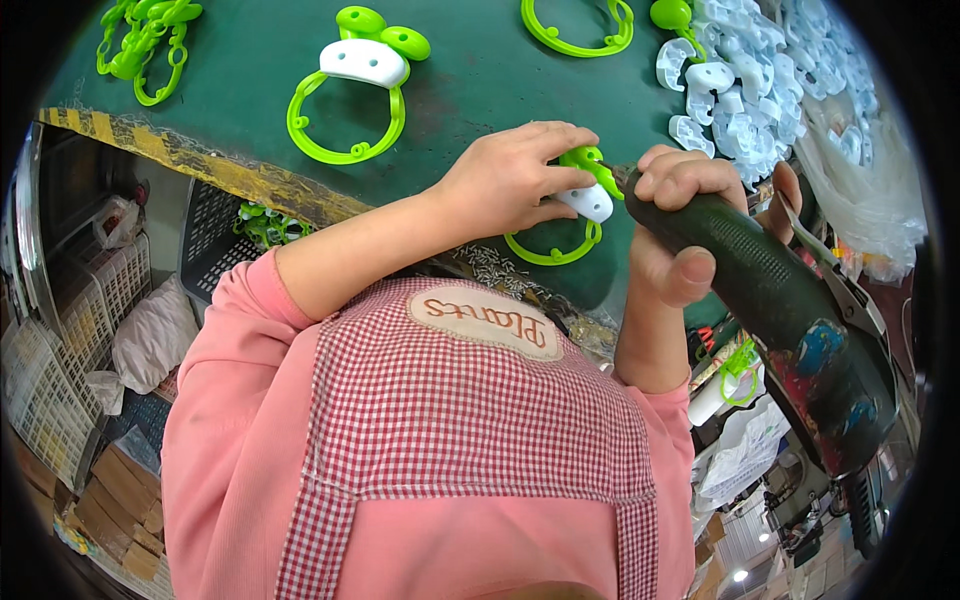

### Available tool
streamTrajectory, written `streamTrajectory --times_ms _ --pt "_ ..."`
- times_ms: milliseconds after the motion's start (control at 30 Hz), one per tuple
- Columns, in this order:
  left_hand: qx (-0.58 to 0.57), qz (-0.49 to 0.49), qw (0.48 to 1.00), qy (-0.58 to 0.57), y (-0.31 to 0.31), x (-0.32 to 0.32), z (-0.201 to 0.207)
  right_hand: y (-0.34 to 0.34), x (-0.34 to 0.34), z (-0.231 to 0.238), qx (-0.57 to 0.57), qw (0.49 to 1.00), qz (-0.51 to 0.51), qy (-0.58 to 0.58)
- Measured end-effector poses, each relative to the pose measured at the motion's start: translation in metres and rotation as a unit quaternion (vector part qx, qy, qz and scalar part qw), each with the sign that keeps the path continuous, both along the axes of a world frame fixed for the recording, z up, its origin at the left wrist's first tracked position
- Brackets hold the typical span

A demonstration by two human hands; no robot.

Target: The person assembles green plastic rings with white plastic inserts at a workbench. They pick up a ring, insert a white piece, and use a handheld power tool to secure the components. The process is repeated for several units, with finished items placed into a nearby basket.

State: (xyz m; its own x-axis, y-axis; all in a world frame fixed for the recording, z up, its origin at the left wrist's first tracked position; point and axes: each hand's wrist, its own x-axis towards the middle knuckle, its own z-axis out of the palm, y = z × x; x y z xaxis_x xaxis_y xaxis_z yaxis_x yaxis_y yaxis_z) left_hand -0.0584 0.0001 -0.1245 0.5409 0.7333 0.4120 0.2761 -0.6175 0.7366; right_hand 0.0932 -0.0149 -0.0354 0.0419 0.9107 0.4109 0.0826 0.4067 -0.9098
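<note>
My left hand [515, 182] pinches a plastic ring piece with a white bracket [590, 203] and rounded green parts on top, its green ring [555, 258] lying on the green table. In my right hand [690, 205] is a dark cylindrical power screwdriver [765, 280], tilted, with its thin tip against or very close to the green top of that piece. Whether the tip touches a screw is too small to tell. Left of my hands lies a similar green ring piece [348, 157] with a white bracket and two green knobs.
Loose pale-blue plastic parts [745, 90] are heaped at the far right beside a clear plastic bag [870, 190]. Small screws [490, 265] lie along the striped table edge [215, 160]. More green pieces [150, 40] sit at far left. Below the edge stands a dark crate [205, 235].
</note>
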Motion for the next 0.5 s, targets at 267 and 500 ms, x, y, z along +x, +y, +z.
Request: streamTrajectory --times_ms 267,500 --pt "-0.017 -0.001 1.000 -0.013 0.001 0.000 -0.001 0.005 0.020 -0.004 -0.053 0.993 0.101 0.025" --pt "-0.020 -0.005 0.999 -0.033 0.002 0.001 -0.002 0.014 -0.003 -0.029 0.022 0.993 0.068 0.099"
